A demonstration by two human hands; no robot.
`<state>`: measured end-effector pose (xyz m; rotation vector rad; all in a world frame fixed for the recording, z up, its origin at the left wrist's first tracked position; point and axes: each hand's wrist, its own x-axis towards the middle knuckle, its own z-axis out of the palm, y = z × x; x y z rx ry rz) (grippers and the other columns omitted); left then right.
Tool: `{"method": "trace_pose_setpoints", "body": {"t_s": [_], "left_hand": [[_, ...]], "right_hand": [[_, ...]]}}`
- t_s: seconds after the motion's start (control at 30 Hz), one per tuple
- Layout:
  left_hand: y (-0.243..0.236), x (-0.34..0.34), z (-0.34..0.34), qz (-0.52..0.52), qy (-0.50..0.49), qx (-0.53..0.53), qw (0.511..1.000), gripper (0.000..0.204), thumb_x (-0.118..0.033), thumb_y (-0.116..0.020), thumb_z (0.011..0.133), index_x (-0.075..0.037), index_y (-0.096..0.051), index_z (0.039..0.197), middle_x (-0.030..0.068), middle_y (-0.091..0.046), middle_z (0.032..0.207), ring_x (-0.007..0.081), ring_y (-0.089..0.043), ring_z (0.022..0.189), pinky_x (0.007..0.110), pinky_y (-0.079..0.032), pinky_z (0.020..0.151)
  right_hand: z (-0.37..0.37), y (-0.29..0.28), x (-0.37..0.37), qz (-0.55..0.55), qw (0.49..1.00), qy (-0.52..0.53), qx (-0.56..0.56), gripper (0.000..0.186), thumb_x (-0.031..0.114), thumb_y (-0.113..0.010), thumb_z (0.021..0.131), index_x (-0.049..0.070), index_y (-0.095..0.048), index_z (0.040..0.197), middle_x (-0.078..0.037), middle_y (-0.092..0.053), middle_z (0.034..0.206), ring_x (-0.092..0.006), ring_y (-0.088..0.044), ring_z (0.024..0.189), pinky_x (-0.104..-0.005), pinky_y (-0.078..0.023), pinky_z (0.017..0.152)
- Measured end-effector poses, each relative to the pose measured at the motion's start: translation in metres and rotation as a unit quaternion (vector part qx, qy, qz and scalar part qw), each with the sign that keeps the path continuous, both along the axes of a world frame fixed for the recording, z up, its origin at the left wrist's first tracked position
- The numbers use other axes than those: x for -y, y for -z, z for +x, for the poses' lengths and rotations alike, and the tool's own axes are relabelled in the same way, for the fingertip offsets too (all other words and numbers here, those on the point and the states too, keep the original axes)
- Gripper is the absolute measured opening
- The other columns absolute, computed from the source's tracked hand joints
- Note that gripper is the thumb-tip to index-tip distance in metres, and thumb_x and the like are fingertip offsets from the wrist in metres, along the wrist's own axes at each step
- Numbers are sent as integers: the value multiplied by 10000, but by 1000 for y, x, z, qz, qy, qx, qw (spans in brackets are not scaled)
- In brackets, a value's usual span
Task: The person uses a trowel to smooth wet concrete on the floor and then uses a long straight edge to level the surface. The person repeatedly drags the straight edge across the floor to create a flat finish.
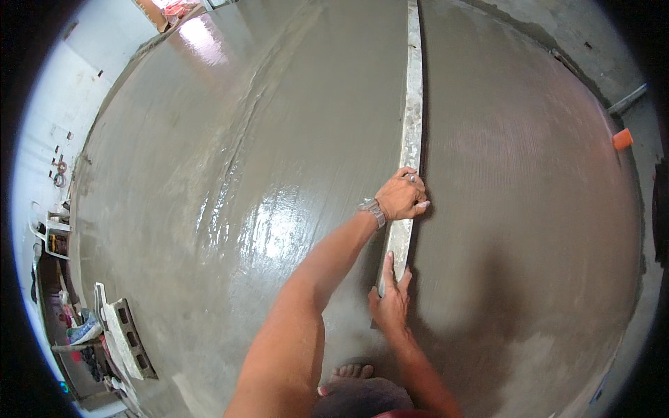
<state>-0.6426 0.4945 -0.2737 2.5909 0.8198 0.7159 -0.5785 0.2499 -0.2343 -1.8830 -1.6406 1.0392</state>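
Observation:
A long, pale screed bar (412, 104), smeared with cement, lies across wet grey cement (334, 90) and runs away from me to the far edge of the view. My left hand (403, 196), with a ring and a metal wristwatch, is closed over the bar, fingers wrapped over its far side. Closer to me, my right hand (391, 301) grips the near end of the same bar, its fingers reaching up along it. Part of that end is hidden by the hand.
My bare foot (353, 371) is on the floor below my hands. At the left, a hollow concrete block (131, 339) stands near cluttered shelving (73, 346) along a white wall (52, 118). An orange pipe end (622, 139) sticks up at the right edge. Ridges mark the cement left of the bar.

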Motion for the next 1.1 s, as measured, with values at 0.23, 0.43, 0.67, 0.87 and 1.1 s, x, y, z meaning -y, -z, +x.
{"method": "trace_pose_setpoints", "body": {"t_s": [0.23,0.43,0.67,0.87,1.1], "left_hand": [[-12,32,-1,-45,23,2,999,357,-347,-588,925,-88,-724,720,75,-661,766,234,-649,874,475,-312,1114],[-5,7,-13,-21,2,-8,1000,362,-356,-592,920,-83,-733,727,67,-673,785,220,-649,945,467,-304,1126],[-7,32,-18,-31,19,-7,999,319,-343,-606,899,-94,-738,750,57,-657,791,223,-635,956,458,-314,1115],[-4,10,-25,-6,10,0,1000,342,-337,-591,914,-80,-714,725,70,-645,785,245,-615,930,464,-336,1092],[-3,38,-39,-20,35,19,999,210,-277,-651,896,-133,-729,765,-4,-611,726,187,-606,913,463,-300,1089]], "right_hand": [[-1,2,32,46,998,-15,42,914,61,-647,809,147,-189,1595,-378,-289,1413,-541,-479,1209,-504,-449,994],[-13,5,4,61,998,-18,15,883,128,-649,837,128,-190,1591,-412,-284,1395,-560,-469,1200,-521,-436,1004],[-15,8,35,52,997,-29,45,891,111,-651,831,130,-186,1591,-410,-293,1384,-556,-496,1163,-502,-456,976],[-27,-7,8,1,1000,-13,1,954,-2,-686,797,153,-181,1591,-409,-240,1453,-562,-450,1244,-483,-417,1040],[-37,5,42,3,1000,-21,-17,990,12,-690,799,219,-150,1603,-428,-215,1455,-580,-421,1248,-507,-428,1033]]}}
